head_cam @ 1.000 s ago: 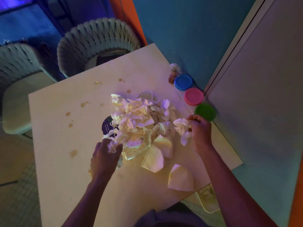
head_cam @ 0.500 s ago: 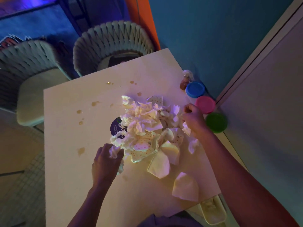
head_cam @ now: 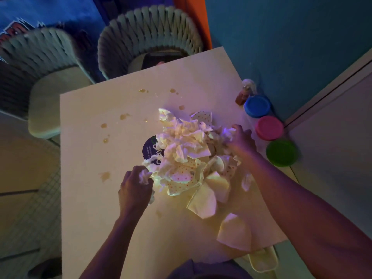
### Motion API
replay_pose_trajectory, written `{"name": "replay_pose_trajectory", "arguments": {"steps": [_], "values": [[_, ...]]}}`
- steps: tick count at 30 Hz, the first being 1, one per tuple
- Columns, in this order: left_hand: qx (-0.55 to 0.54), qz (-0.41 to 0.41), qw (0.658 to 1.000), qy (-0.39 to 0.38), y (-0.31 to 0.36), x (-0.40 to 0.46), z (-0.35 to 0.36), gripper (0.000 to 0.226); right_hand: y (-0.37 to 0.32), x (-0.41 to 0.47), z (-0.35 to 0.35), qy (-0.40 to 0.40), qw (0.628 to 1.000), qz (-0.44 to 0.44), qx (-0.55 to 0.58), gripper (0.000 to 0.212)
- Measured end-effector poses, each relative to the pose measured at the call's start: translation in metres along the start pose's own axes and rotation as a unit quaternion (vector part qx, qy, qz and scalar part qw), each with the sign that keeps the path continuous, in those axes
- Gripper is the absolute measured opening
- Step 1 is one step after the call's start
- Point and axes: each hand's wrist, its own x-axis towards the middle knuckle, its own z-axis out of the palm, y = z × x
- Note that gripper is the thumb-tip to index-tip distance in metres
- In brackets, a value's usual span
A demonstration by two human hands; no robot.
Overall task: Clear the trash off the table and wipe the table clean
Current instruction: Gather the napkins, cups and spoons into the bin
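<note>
1. Left hand point(head_cam: 134, 188) grips crumpled white tissue point(head_cam: 145, 175); right hand point(head_cam: 240, 140) clutches another wad.
2. Between them, the soft paper heap point(head_cam: 185, 150) covers the smooth table point(head_cam: 96, 198).
3. Beyond the right hand: 3 round lids point(head_cam: 269, 127).

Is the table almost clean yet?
Not yet. The napkins are bunched in one pile. The left hand and right hand each grip paper at its edges. The brown spots on the table aren't wiped.
</note>
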Motion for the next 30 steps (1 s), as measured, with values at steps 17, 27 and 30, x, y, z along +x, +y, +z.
{"name": "replay_pose_trajectory", "arguments": {"steps": [17, 27, 30], "values": [[0.165, 0.271, 0.936, -0.154, 0.096, -0.017, 0.047, 0.036, -0.001, -0.053, -0.04, 0.055, 0.952, 0.018, 0.302, 0.031], [0.373, 0.307, 0.861, -0.159, 0.13, -0.016, 0.099, 0.034, 0.069, -0.103, -0.029, 0.051, 0.947, 0.092, 0.305, 0.034], [0.394, 0.324, 0.848, -0.144, 0.134, -0.015, 0.105, 0.033, 0.081, -0.105, -0.017, 0.038, 0.95, 0.107, 0.291, 0.02]]}}
